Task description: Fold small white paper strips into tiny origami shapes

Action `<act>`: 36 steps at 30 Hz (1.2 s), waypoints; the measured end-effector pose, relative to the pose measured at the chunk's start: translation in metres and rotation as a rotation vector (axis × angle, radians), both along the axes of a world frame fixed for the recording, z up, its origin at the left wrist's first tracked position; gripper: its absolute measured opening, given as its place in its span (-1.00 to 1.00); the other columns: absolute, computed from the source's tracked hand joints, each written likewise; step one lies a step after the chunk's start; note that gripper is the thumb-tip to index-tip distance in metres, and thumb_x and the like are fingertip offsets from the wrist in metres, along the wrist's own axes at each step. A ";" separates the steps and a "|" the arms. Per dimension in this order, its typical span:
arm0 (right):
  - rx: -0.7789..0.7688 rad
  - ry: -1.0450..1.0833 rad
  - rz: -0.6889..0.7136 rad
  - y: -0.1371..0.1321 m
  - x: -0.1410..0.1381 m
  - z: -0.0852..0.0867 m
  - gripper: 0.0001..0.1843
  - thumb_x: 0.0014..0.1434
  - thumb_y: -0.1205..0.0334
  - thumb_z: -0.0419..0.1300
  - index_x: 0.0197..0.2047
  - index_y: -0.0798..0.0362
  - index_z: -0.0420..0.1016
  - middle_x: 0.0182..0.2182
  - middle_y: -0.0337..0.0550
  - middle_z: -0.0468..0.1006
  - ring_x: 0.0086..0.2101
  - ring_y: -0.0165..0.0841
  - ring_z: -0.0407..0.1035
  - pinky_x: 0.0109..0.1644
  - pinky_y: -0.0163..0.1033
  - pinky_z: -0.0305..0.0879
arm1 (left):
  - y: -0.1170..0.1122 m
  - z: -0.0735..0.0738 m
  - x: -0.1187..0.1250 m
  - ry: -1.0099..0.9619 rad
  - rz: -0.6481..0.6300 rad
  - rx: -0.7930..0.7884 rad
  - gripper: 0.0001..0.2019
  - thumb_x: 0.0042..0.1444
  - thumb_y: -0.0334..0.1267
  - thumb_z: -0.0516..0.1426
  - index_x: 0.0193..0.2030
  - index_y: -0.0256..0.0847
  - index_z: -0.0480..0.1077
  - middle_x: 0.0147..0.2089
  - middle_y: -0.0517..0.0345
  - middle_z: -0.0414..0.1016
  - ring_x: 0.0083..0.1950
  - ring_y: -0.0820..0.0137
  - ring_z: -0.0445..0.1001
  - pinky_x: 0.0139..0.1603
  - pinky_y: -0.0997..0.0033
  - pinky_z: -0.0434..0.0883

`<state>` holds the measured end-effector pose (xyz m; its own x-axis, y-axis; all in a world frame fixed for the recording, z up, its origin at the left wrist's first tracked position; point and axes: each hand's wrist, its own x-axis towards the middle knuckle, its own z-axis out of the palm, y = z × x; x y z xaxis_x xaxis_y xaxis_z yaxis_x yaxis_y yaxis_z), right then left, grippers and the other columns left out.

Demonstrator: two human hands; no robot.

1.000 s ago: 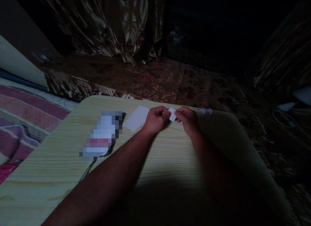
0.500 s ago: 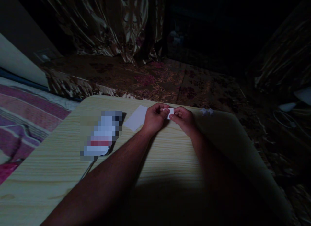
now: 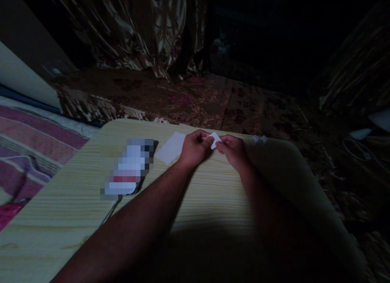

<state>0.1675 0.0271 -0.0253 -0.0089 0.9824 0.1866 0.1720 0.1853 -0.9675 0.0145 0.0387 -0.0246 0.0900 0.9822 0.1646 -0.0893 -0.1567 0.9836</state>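
A small white piece of paper (image 3: 215, 139), apparently folded, is pinched between both hands above the far part of the table. My left hand (image 3: 195, 148) grips its left side, thumb on top. My right hand (image 3: 232, 150) holds the lower right side between thumb and fingers. The paper is turned so that a corner points up. Just left of my left hand lies a larger white sheet (image 3: 171, 148), partly covered by that hand. Two small folded white paper pieces (image 3: 260, 140) rest near the far edge, right of my right hand.
A blurred-out, phone-like device (image 3: 129, 169) with a cable lies on the left of the light wooden table (image 3: 213, 201). A striped bedspread (image 3: 27, 145) is at the left. Beyond the table's far edge are a patterned cover (image 3: 183, 98) and a curtain (image 3: 164, 31).
The small paper has been rotated from square-on to a diamond-like angle between my fingers. My right hand has shifted slightly right; the left has barely moved.
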 end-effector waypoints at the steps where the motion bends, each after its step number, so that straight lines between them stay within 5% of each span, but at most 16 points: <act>1: 0.003 -0.003 -0.001 0.000 0.000 0.000 -0.79 0.02 0.11 0.25 -0.42 0.09 0.45 -0.62 -0.29 0.43 -0.60 -0.49 0.23 -0.49 -0.34 0.14 | 0.000 0.000 0.000 0.014 -0.008 0.006 -0.73 0.01 -0.06 0.22 -0.35 -0.25 0.41 -0.53 0.21 0.39 -0.55 0.52 0.25 -0.54 0.52 0.18; 10: 0.022 0.007 0.044 -0.001 0.002 0.002 -0.77 0.05 0.08 0.24 -0.43 0.08 0.44 -0.57 -0.24 0.50 -0.55 -0.45 0.31 -0.44 -0.32 0.20 | -0.001 0.004 -0.003 0.059 -0.042 -0.026 -0.73 0.02 -0.07 0.20 -0.45 -0.25 0.38 -0.57 0.26 0.32 -0.56 0.55 0.17 -0.54 0.52 0.12; 17: -0.013 -0.039 0.044 -0.001 0.000 -0.002 -0.77 0.01 0.08 0.26 -0.46 0.07 0.43 -0.60 -0.25 0.49 -0.58 -0.45 0.31 -0.46 -0.32 0.19 | -0.001 0.005 -0.002 0.028 0.015 0.025 -0.78 -0.01 -0.12 0.22 -0.37 -0.27 0.45 -0.46 0.17 0.46 -0.46 0.48 0.33 -0.41 0.49 0.27; 36: -0.006 -0.019 0.034 0.001 -0.002 -0.003 -0.80 0.01 0.10 0.25 -0.41 0.06 0.43 -0.58 -0.26 0.47 -0.56 -0.43 0.33 -0.46 -0.32 0.22 | 0.002 0.002 -0.003 -0.058 0.051 -0.023 -0.77 -0.07 -0.21 0.23 -0.25 -0.24 0.52 -0.42 0.18 0.47 -0.43 0.48 0.35 -0.39 0.49 0.29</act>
<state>0.1658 0.0282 -0.0285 -0.0457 0.9825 0.1804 0.1836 0.1858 -0.9653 0.0116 0.0408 -0.0226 0.0305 0.9889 0.1455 -0.1387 -0.1400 0.9804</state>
